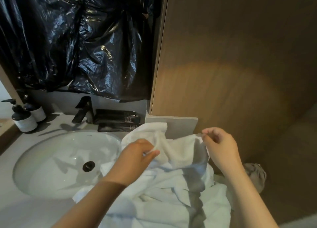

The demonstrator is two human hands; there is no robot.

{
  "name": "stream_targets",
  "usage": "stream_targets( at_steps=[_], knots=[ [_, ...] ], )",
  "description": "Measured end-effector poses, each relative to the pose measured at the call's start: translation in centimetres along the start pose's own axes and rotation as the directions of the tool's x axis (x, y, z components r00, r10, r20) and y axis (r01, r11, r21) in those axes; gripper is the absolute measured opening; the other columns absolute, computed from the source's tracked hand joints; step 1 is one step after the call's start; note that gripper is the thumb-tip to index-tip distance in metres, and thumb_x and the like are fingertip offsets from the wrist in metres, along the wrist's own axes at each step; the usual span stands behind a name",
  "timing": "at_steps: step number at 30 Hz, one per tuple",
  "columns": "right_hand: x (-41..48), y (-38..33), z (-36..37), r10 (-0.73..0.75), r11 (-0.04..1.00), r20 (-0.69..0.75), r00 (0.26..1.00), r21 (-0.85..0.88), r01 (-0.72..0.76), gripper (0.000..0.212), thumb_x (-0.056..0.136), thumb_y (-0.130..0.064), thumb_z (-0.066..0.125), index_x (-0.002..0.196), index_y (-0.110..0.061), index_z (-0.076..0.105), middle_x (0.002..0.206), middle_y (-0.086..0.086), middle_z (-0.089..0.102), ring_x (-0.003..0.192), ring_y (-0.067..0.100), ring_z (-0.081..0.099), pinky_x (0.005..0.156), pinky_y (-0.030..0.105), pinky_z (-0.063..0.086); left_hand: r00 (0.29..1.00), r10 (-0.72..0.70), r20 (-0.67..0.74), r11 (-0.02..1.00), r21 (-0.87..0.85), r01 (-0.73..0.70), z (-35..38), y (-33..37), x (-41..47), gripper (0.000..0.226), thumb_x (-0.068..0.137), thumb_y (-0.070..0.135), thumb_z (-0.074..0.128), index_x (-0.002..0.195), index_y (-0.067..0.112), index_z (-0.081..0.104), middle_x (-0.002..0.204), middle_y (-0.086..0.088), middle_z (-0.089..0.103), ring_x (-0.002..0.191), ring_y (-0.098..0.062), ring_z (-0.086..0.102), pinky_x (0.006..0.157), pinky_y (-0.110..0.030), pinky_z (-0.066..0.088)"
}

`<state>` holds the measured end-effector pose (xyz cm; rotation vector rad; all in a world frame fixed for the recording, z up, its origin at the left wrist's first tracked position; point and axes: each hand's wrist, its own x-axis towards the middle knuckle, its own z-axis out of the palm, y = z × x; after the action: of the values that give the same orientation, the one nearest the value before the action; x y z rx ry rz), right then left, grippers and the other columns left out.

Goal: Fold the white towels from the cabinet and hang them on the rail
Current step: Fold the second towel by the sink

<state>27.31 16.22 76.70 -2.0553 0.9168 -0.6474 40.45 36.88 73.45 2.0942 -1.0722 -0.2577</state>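
Two hands on one white towel (180, 152), head view only: left hand (137, 156) pinches a bunched edge, right hand (219, 147) pinches a top corner between thumb and fingertip. The held edge runs left-right between them, with the right end slightly higher. The rest sags into the towel pile (163, 193) on the counter (25, 210), right of the sink (51, 159). Slack sits on the left side, so my guess is the left hand must slide out to its own corner before the first fold.

Surface: pale counter, with the pile's left edge lapping the sink rim. Behind are the faucet (84, 109), black pouches (116, 119) and pump bottles (25, 119). Above is a black plastic sheet (77, 39), and a wood panel (231, 56) stands to the right. The rail isn't in view.
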Motion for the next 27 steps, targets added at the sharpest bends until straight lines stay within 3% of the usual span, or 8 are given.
stream_targets(
  at_steps=[3, 8, 12, 14, 17, 19, 22, 27],
  knots=[
    [-1.6, 0.3, 1.4, -0.033, 0.999, 0.062, 0.998, 0.028, 0.031, 0.01, 0.091, -0.018, 0.062, 0.092, -0.026, 0.068, 0.079, -0.003, 0.068, 0.07, 0.01, 0.064, 0.064, 0.023, 0.051, 0.998, 0.016, 0.054, 1.0, 0.006, -0.016, 2.2, -0.5, -1.3, 0.028, 0.096, 0.025, 0.058, 0.07, 0.014, 0.054, 0.081, 0.006, 0.049, 0.081, -0.012, 0.05, 0.074, -0.018, 0.035],
    [-3.3, 1.0, 4.2, -0.035, 0.999, 0.208, 0.978, 0.027, 0.03, 0.007, 0.092, -0.023, 0.065, 0.094, -0.022, 0.071, 0.089, -0.008, 0.07, 0.082, 0.007, 0.064, 0.07, 0.016, 0.045, 0.991, 0.019, 0.134, 1.0, 0.021, -0.022, 3.9, -1.2, -2.7, 0.022, 0.098, 0.025, 0.053, 0.102, 0.009, 0.068, 0.117, 0.002, 0.053, 0.106, -0.015, 0.054, 0.084, -0.005, 0.031],
    [-3.2, 2.3, 5.2, 0.048, 0.994, 0.251, 0.967, -0.111, -0.021, 0.015, 0.092, -0.032, 0.062, 0.098, -0.021, 0.07, 0.096, -0.006, 0.07, 0.091, 0.01, 0.063, 0.068, 0.013, 0.042, 0.996, -0.048, 0.072, 0.999, 0.016, 0.047, 3.1, -2.7, -3.8, 0.039, 0.094, 0.031, 0.06, 0.133, 0.027, 0.055, 0.136, 0.015, 0.035, 0.099, -0.007, 0.056, 0.087, -0.007, 0.04],
    [-3.3, 2.9, 5.5, 0.109, 0.985, 0.345, 0.932, -0.164, -0.055, 0.026, 0.09, -0.041, 0.063, 0.107, -0.021, 0.068, 0.106, -0.008, 0.067, 0.093, 0.007, 0.06, 0.066, 0.009, 0.037, 0.992, -0.123, 0.02, 0.99, 0.067, 0.121, 2.2, -3.9, -4.1, 0.051, 0.092, 0.036, 0.063, 0.14, 0.033, 0.045, 0.131, 0.015, 0.045, 0.085, -0.004, 0.056, 0.078, -0.006, 0.039],
    [-3.7, 3.1, 5.8, 0.15, 0.981, 0.419, 0.895, -0.177, -0.082, 0.039, 0.09, -0.048, 0.061, 0.12, -0.023, 0.064, 0.122, -0.009, 0.06, 0.099, 0.004, 0.056, 0.074, 0.013, 0.039, 0.972, -0.233, 0.02, 0.97, 0.074, 0.231, 1.5, -5.3, -4.2, 0.048, 0.087, 0.038, 0.068, 0.132, 0.033, 0.054, 0.105, 0.017, 0.057, 0.076, -0.002, 0.054, 0.071, -0.006, 0.036],
    [-4.1, 2.6, 6.0, 0.144, 0.988, 0.415, 0.898, -0.114, -0.106, 0.034, 0.091, -0.055, 0.055, 0.113, -0.032, 0.066, 0.123, -0.01, 0.061, 0.104, 0.007, 0.058, 0.083, 0.021, 0.042, 0.966, -0.257, 0.038, 0.965, 0.068, 0.254, 1.8, -5.7, -4.3, 0.037, 0.085, 0.039, 0.07, 0.12, 0.03, 0.062, 0.098, 0.016, 0.057, 0.075, -0.001, 0.051, 0.071, -0.008, 0.035],
    [-4.8, 0.9, 6.1, 0.088, 0.994, 0.397, 0.914, 0.022, -0.106, 0.028, 0.085, -0.068, 0.05, 0.1, -0.047, 0.062, 0.111, -0.022, 0.061, 0.098, -0.004, 0.055, 0.074, 0.01, 0.039, 0.966, -0.257, 0.006, 0.965, 0.057, 0.257, 2.7, -5.8, -4.5, 0.019, 0.086, 0.037, 0.07, 0.099, 0.023, 0.068, 0.089, 0.013, 0.056, 0.071, 0.001, 0.049, 0.067, -0.006, 0.033],
    [-5.6, 0.2, 6.7, 0.009, 0.997, 0.349, 0.937, -0.072, 0.017, 0.03, 0.083, -0.035, 0.072, 0.111, -0.038, 0.059, 0.087, -0.014, 0.063, 0.074, -0.004, 0.06, 0.056, 0.005, 0.041, 0.969, -0.23, -0.091, 0.973, -0.031, 0.228, 3.1, -5.6, -5.1, 0.024, 0.077, 0.027, 0.079, 0.069, 0.033, 0.058, 0.067, 0.014, 0.056, 0.061, -0.002, 0.052, 0.062, -0.008, 0.038]
  ],
)
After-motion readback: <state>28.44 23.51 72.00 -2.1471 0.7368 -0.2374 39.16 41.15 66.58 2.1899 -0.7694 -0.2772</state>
